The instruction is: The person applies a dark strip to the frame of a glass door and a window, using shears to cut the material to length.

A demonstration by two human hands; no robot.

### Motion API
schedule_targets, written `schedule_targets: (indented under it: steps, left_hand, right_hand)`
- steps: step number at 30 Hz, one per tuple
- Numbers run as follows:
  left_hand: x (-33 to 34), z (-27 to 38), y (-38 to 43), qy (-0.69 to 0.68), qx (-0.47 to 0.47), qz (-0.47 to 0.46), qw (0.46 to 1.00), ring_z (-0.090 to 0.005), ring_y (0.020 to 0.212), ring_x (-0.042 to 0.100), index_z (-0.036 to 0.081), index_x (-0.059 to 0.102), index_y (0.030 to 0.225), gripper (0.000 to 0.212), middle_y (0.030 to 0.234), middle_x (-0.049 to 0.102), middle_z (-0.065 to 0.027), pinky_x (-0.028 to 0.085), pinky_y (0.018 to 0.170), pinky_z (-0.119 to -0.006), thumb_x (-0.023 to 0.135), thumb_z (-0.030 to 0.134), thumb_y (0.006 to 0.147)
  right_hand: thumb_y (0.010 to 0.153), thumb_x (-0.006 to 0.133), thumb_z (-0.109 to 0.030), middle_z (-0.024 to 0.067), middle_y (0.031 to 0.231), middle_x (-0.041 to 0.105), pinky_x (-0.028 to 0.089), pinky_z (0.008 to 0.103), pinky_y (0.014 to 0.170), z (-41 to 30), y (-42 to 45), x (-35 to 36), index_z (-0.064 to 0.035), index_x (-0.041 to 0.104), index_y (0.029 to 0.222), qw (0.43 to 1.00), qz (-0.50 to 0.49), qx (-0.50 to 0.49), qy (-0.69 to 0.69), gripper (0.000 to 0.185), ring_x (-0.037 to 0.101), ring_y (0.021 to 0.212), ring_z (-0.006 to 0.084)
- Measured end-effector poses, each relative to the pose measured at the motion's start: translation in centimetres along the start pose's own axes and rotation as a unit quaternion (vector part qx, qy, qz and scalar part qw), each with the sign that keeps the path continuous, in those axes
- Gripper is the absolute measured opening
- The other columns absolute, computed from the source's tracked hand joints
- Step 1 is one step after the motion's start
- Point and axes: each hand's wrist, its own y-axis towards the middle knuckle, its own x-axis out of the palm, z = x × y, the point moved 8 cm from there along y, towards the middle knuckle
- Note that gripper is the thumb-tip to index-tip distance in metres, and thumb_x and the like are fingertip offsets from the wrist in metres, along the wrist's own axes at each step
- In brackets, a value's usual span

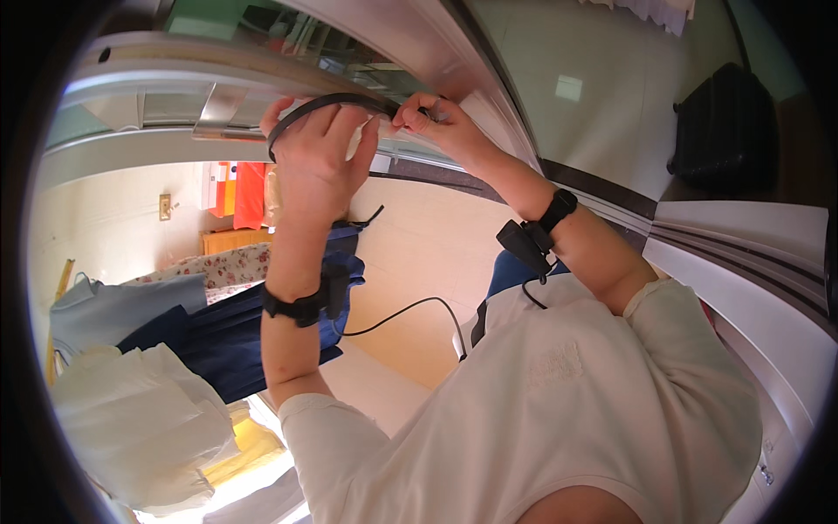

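A black flexible strip (327,98), seemingly rubber, arches over the back of my left hand (317,144). That hand is raised against the long pale frame (216,56), its fingertips mostly hidden, so its grip cannot be made out. To the right, my right hand (442,128) pinches the strip near its right end, close to the frame. A small dark and clear piece (429,112) shows among the right fingers; what it is stays unclear. Both wrists wear black straps with small devices, and a thin black cable (399,311) hangs between them.
Glass panes and a metal plate (219,108) adjoin the frame. Clothes hang at lower left, among them a dark blue garment (229,340) and a white one (144,419). A black suitcase (727,131) stands beyond glass at upper right. Floor tracks (740,262) run on the right.
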Motion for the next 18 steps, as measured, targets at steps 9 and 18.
schedule_targets:
  steps: [9, 18]
  left_hand:
    - [-1.3, -1.2, 1.1, -0.004, 0.085, -0.164, 0.983, -0.0237, 0.071, 0.06, 0.012, 0.065, 0.11, 0.034, 0.077, 0.06, -0.0052, 0.04, 0.087, -0.041, 0.07, 0.007, 0.076]
    - [-1.1, -0.8, 1.1, 0.105, 0.133, -0.204, 0.964, -0.0204, 0.07, 0.057, 0.019, 0.062, 0.126, 0.05, 0.071, 0.049, -0.0032, 0.042, 0.086, -0.041, 0.07, 0.006, 0.078]
  right_hand:
    - [0.101, 0.05, -0.032, 0.0046, 0.102, 0.063, 0.041, 0.0277, 0.092, -0.8, -0.2, 0.3, -0.0056, 0.059, 0.112, 1.0, 0.013, 0.007, -0.01, 0.03, 0.057, 0.103, 0.0125]
    - [0.102, 0.048, -0.032, 0.0036, 0.098, 0.062, 0.04, 0.028, 0.094, -0.9, -0.2, 0.3, -0.007, 0.058, 0.113, 0.999, 0.004, 0.019, -0.033, 0.029, 0.056, 0.101, 0.0115]
